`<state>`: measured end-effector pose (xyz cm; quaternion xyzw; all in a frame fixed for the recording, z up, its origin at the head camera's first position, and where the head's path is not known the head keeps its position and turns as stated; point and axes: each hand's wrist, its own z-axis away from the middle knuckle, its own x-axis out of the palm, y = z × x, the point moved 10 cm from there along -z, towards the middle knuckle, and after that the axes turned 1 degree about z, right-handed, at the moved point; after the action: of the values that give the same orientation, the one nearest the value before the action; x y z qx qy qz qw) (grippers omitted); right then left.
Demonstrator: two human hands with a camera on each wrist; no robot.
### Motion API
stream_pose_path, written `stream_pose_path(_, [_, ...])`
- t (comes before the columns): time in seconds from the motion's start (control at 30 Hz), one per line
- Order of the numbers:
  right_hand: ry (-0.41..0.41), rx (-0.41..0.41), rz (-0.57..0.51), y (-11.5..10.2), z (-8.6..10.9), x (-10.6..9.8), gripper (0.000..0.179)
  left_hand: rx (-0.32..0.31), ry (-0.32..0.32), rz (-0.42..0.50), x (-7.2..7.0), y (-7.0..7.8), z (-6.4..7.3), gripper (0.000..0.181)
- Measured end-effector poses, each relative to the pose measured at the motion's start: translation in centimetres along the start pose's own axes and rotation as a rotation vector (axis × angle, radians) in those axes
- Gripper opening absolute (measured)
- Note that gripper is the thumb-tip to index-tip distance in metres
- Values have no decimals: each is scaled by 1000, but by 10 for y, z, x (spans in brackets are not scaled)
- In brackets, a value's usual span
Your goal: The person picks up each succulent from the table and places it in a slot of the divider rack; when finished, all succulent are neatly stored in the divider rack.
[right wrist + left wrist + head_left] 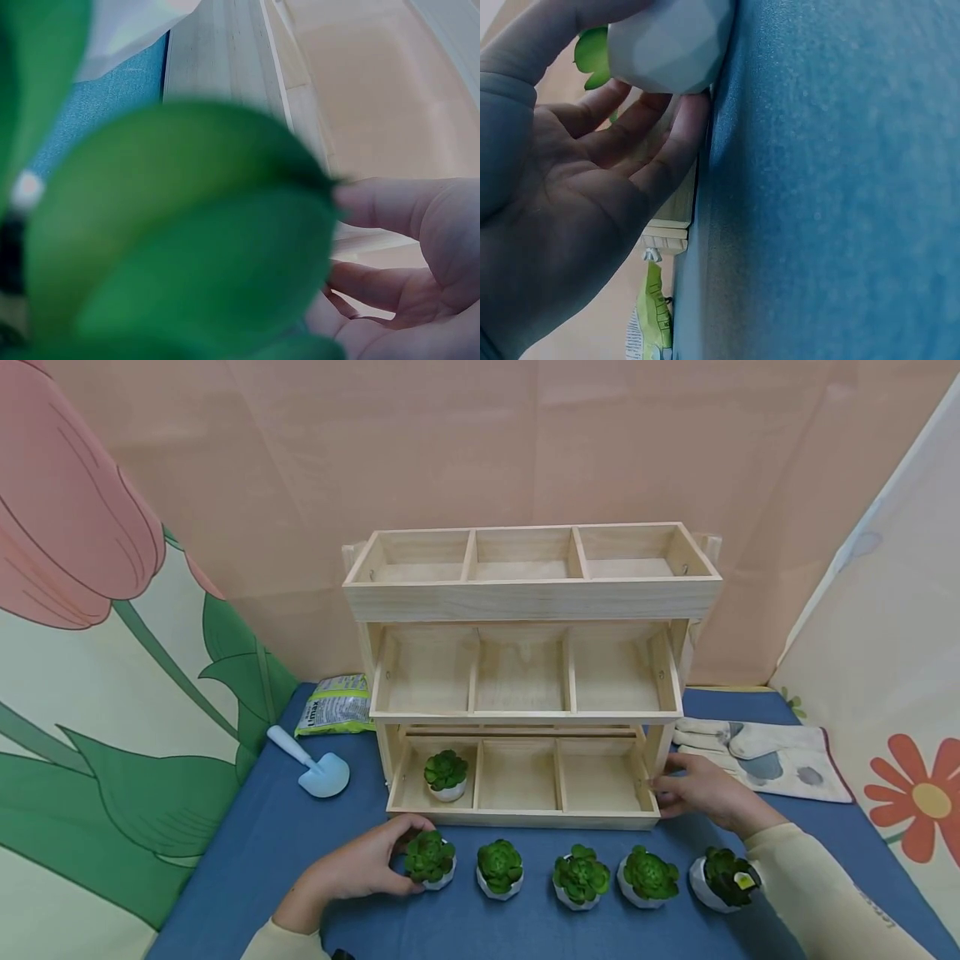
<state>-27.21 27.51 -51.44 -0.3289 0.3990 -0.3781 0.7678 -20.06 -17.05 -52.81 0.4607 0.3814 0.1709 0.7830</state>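
Observation:
My left hand [367, 862] holds the leftmost potted succulent [430, 858] of the front row, thumb and fingers around its white faceted pot [671, 46]. That pot sits low at the blue cloth in the left wrist view. At the right end of the wooden shelf's bottom tier [525, 819], my right hand [708, 793] grips the side edge with its fingertips. Large blurred green leaves [187, 232] cover part of this hand in the right wrist view. Another succulent [446, 770] stands in the bottom tier's left compartment.
More potted succulents [499, 867] line the cloth in front of the shelf, the rightmost [723, 881] beside my right sleeve. A blue trowel [325, 775] and a green-and-white bag [335, 704] lie left of the shelf. Patterned gloves [780, 760] lie to its right.

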Motion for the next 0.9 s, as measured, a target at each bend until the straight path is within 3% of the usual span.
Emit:
stream_pose_path(0.53, [-9, 10, -3, -1, 0, 2, 75, 11, 5, 7, 0, 6, 3, 65])
stream_pose_path(0.9, [-10, 7, -2, 0, -1, 0, 76, 9, 50, 25, -9, 15, 9, 71])
